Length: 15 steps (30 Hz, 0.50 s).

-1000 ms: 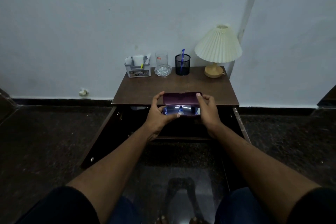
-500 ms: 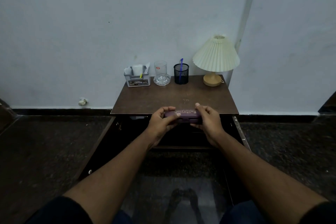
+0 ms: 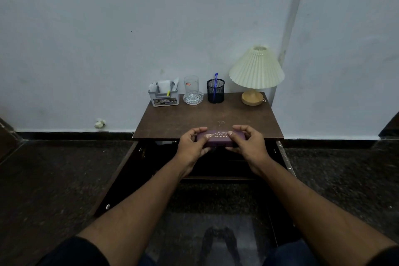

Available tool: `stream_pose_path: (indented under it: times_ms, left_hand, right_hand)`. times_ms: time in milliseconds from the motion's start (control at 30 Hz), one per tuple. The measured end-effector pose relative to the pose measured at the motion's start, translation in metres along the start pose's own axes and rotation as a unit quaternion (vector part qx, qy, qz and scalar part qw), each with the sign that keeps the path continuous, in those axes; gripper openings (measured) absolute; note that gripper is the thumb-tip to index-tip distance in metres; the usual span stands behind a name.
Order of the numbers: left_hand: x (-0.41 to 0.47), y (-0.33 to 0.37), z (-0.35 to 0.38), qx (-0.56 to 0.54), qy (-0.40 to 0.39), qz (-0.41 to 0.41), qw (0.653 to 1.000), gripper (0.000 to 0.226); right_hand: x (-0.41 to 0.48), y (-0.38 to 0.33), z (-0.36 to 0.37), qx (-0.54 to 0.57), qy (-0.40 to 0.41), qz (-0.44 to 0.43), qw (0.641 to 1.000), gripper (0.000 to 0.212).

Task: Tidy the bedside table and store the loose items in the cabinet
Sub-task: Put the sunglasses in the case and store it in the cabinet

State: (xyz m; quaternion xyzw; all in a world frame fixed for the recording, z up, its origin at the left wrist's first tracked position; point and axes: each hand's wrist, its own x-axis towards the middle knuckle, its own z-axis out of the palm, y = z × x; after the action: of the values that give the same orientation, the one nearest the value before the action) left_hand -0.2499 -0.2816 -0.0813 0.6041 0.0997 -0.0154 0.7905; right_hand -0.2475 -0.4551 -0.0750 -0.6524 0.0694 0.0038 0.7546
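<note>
A closed purple spectacle case [image 3: 219,138] with gold lettering is held level just in front of the brown bedside table's [image 3: 205,120] front edge. My left hand [image 3: 192,146] grips its left end, thumb on the lid. Its right end is gripped by my right hand [image 3: 248,144]. Below the case, the cabinet [image 3: 216,164] stands with both doors swung open; its inside is dark.
Along the back of the table top stand a grey organiser [image 3: 164,95] with papers, a glass on a glass dish [image 3: 192,92], a black mesh pen cup [image 3: 216,90] with a blue pen, and a cream lamp [image 3: 255,73]. Open doors [image 3: 116,179] flank my arms. Dark floor around.
The case's lid, open a second ago with glasses showing inside, is now shut. Both hands keep hold of it and have lowered it slightly toward the table's front edge.
</note>
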Motion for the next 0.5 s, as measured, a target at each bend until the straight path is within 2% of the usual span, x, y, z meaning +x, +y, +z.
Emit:
stream_pose_path:
  times_ms: [267, 433, 500]
  left_hand:
    - [0.0003, 0.0007, 0.0029, -0.064, 0.036, -0.031, 0.997, 0.009]
    - [-0.005, 0.0017, 0.0041, -0.047, 0.038, -0.035, 0.998, 0.017]
    - [-0.0057, 0.0003, 0.0026, -0.043, 0.039, -0.039, 0.998, 0.02]
  right_hand:
    - [-0.0002, 0.0002, -0.0042, 0.032, 0.002, 0.015, 0.999, 0.026]
    - [-0.0046, -0.0007, -0.0012, 0.044, 0.012, 0.032, 0.998, 0.038]
    - [-0.0052, 0.0013, -0.0012, 0.052, 0.014, 0.034, 0.998, 0.035]
